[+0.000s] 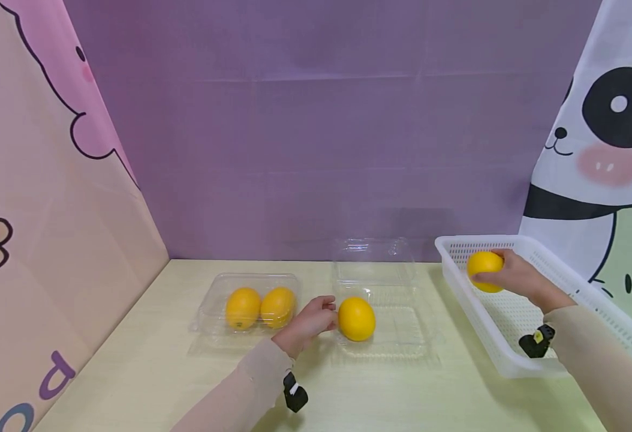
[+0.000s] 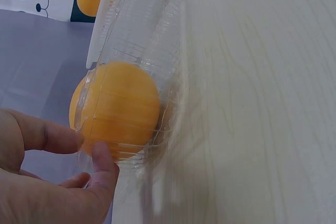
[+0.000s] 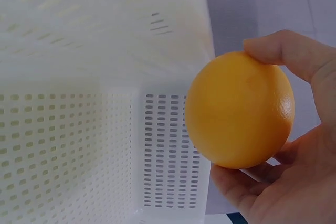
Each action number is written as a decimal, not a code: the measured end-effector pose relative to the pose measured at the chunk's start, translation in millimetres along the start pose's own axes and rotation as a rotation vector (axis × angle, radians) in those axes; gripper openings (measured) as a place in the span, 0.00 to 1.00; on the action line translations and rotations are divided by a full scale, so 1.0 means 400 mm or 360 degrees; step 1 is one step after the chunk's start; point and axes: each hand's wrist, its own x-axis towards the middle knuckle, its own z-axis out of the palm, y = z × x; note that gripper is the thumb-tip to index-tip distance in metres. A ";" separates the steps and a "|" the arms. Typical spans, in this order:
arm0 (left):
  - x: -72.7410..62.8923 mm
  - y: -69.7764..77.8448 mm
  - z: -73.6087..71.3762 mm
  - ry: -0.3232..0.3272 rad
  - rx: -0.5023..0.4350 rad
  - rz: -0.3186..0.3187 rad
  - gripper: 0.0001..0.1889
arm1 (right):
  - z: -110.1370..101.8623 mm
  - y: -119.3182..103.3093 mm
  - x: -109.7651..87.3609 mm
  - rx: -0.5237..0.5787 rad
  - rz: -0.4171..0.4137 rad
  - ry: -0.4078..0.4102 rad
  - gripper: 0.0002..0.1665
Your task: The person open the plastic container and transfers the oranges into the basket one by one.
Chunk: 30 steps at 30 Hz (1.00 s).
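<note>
My right hand (image 1: 518,279) grips an orange (image 1: 485,271) above the far end of a white perforated basket (image 1: 475,321); thumb and fingers curl round its sides in the right wrist view. My left hand (image 1: 310,324) is at the left side of an opened clear plastic box (image 1: 399,333), its thumb and index finger pinching the rim in the left wrist view. One orange (image 1: 356,319) sits in the left half of that box. The box's lid (image 1: 372,261) stands raised at the back.
Left of my left hand, a closed clear box (image 1: 213,306) holds two oranges (image 1: 243,308). All stand on a pale wooden table (image 1: 149,366). A purple backdrop (image 1: 316,150) rises behind, with printed panels (image 1: 68,198) at both sides.
</note>
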 end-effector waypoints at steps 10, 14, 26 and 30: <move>-0.004 0.003 0.002 -0.0013 -0.0021 0.0004 0.36 | -0.002 0.007 0.000 0.0032 0.0071 -0.0080 0.52; -0.001 0.001 0.002 -0.0017 -0.0016 0.0008 0.36 | -0.002 0.006 -0.001 0.0027 0.0148 -0.0102 0.57; 0.000 -0.001 0.001 -0.0026 -0.0007 0.0014 0.36 | -0.001 -0.004 -0.007 0.0049 0.0062 -0.0056 0.52; 0.000 -0.001 0.001 -0.0025 -0.0011 0.0008 0.35 | -0.004 -0.012 -0.008 0.0052 0.0077 -0.0055 0.51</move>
